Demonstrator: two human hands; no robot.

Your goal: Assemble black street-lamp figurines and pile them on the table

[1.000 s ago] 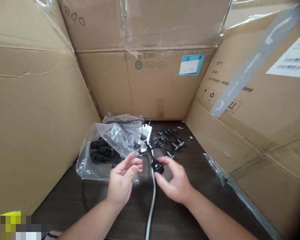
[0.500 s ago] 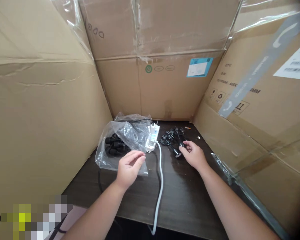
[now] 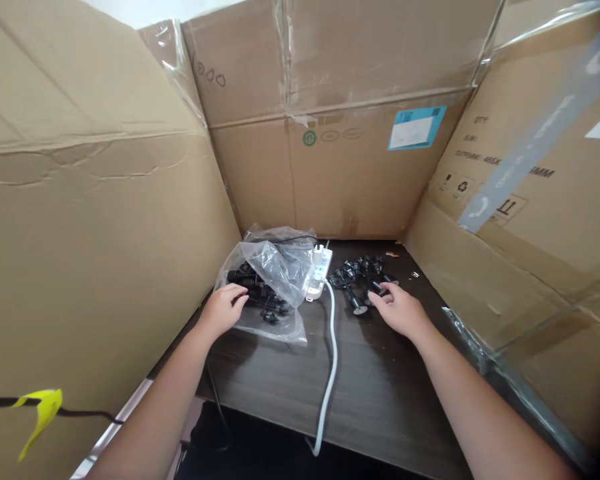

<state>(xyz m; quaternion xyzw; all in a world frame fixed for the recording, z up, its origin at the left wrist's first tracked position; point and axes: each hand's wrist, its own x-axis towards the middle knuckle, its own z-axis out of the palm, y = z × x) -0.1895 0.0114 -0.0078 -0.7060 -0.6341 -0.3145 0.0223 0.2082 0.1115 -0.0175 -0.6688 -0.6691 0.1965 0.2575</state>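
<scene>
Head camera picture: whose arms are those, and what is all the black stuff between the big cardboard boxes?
Those are one person's two bare arms. The camera sits on that person's head and looks down, so you see what they see. Tall cardboard boxes stand on three sides of a dark table. The left hand rests on a clear plastic bag with black parts inside; I cannot tell whether it grips one. The right hand lies open, its fingertips touching a pile of loose black pieces. Between the hands lies a white power strip, and its white cable runs off the table's near edge.
</scene>
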